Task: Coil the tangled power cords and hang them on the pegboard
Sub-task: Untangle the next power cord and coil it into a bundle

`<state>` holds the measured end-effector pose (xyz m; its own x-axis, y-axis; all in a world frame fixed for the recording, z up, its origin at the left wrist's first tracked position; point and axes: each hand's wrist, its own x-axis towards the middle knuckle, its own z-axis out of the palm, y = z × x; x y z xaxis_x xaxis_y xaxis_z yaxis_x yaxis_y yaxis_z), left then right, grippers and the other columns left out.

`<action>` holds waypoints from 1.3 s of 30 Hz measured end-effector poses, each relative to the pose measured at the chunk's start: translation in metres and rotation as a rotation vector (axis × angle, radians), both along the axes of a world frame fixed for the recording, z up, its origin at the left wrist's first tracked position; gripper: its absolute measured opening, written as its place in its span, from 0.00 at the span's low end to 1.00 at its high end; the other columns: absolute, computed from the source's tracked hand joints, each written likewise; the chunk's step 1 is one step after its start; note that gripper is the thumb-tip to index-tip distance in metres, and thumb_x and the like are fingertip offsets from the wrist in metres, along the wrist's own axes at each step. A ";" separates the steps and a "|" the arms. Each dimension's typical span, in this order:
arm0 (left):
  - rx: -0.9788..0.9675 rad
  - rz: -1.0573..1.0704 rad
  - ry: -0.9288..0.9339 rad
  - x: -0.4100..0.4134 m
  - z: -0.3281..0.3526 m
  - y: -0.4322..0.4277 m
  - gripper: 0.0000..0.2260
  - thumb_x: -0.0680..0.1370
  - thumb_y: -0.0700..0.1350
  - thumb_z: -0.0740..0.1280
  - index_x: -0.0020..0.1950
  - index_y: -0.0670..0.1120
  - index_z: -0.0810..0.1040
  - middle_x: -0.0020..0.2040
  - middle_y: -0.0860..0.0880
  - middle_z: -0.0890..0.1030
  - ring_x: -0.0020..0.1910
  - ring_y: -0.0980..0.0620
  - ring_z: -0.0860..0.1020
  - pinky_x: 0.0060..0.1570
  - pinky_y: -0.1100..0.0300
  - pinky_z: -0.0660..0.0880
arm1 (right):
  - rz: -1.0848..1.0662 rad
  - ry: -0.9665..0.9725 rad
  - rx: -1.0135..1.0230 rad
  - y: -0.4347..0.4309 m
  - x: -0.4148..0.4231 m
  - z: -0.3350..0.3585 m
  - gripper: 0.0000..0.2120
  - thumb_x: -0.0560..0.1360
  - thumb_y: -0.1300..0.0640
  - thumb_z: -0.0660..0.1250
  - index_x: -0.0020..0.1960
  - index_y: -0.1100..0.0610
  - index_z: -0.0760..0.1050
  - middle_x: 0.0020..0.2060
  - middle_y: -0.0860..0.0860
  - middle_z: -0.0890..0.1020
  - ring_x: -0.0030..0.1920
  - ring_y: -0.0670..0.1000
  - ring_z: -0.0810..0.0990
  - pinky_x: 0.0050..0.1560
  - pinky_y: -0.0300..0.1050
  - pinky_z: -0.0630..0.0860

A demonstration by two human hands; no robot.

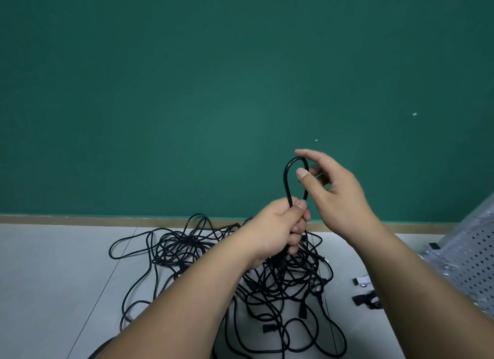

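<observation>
1 cord loop point(286, 179) stands up from the gripping left hand point(278, 230), beside the spread right hand point(339, 192).

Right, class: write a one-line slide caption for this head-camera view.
Left hand grips a raised black power-cord loop, right hand at its top, above tangled black cords.
</observation>
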<state>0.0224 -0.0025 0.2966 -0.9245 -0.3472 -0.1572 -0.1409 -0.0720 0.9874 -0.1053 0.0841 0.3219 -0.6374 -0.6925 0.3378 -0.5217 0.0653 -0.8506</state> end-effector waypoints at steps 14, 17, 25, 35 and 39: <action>-0.145 0.083 0.006 0.001 -0.010 0.002 0.15 0.90 0.50 0.55 0.57 0.47 0.79 0.33 0.57 0.66 0.29 0.57 0.62 0.32 0.60 0.63 | -0.050 -0.498 -0.103 0.002 0.003 0.007 0.08 0.85 0.56 0.68 0.55 0.62 0.79 0.37 0.59 0.77 0.24 0.50 0.72 0.24 0.39 0.71; -0.265 0.077 -0.027 0.000 -0.013 0.003 0.15 0.89 0.51 0.55 0.52 0.50 0.80 0.32 0.58 0.68 0.28 0.57 0.64 0.33 0.58 0.64 | -0.062 -0.577 -0.089 0.002 0.000 0.002 0.08 0.85 0.56 0.67 0.54 0.61 0.78 0.34 0.52 0.74 0.25 0.47 0.69 0.23 0.38 0.68; -0.357 -0.077 -0.050 0.004 -0.013 -0.008 0.14 0.89 0.47 0.54 0.55 0.42 0.75 0.33 0.55 0.70 0.33 0.50 0.70 0.46 0.44 0.76 | 0.101 -0.857 -0.083 0.002 -0.007 0.000 0.08 0.88 0.55 0.60 0.52 0.57 0.71 0.30 0.48 0.67 0.23 0.45 0.60 0.21 0.37 0.56; -0.032 0.078 0.076 0.007 -0.004 -0.003 0.15 0.90 0.48 0.53 0.49 0.46 0.72 0.31 0.54 0.62 0.28 0.55 0.56 0.31 0.57 0.56 | 0.107 -0.441 0.048 -0.001 0.003 0.006 0.15 0.88 0.47 0.57 0.61 0.54 0.78 0.49 0.51 0.80 0.31 0.47 0.73 0.32 0.41 0.71; 0.212 0.288 0.256 0.003 0.002 -0.013 0.13 0.90 0.47 0.53 0.50 0.45 0.70 0.32 0.53 0.62 0.28 0.54 0.58 0.29 0.61 0.63 | 0.220 -0.355 0.273 0.000 0.000 -0.016 0.20 0.87 0.42 0.55 0.64 0.51 0.80 0.58 0.51 0.86 0.51 0.49 0.86 0.57 0.53 0.84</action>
